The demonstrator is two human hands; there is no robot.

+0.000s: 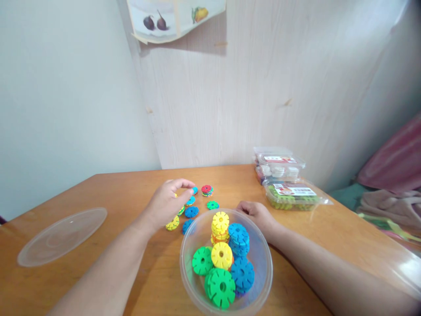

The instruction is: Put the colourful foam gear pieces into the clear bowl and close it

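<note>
My left hand (171, 199) reaches over the table left of the bowl, thumb and forefinger closed round the edge of a blue notched disc (195, 190). More notched plastic discs lie below and beside it: a yellow stack (173, 224), blue discs (191, 212), a green disc (212, 205) and a small stack topped with red (207, 190). My right hand (258, 217) rests on the table behind the bowl's right rim, fingers curled; what they hold, if anything, is hidden. The clear plastic bowl (184, 272) contains stacked yellow, blue and green discs.
A clear round lid (62, 237) lies flat at the left. Clear plastic boxes (279, 164) stand at the back right, with a box of green pieces (291, 195) in front. Cloth (384, 206) is beyond the table's right edge. A wall rises behind.
</note>
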